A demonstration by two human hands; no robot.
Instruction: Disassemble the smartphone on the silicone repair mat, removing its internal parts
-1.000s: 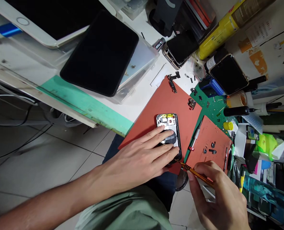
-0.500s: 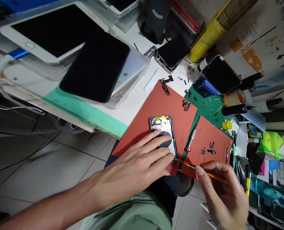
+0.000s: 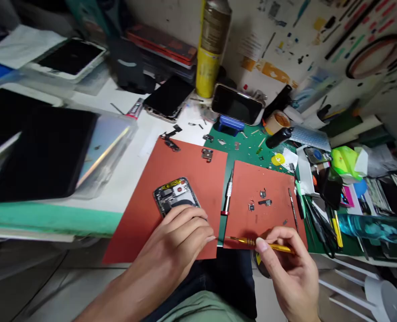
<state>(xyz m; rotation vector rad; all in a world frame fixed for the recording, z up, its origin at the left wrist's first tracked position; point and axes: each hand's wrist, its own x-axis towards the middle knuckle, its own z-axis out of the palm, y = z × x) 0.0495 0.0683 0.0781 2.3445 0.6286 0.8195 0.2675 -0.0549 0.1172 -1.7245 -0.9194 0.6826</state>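
On the left red mat lies an opened phone body, its inner parts showing at the far end. My left hand covers the near part of it, fingers curled together. Its fingertips meet beside the phone, near the mat's right edge; whatever they pinch is too small to make out. My right hand grips a gold precision screwdriver between thumb and fingers. The driver's thin tip points left, over the near edge of the right red mat, apart from the phone.
Between the mats lies a silver pen-like tool. Small phone parts rest on the right mat, a metal bracket on the left one. A phone leans on a blue stand behind; a dark tablet is at left, tweezers and tools at right.
The view has swung to the right. My right hand has drawn the screwdriver's tip away from the phone's near end. My left fingers, earlier spread flat across the phone, are now curled together.
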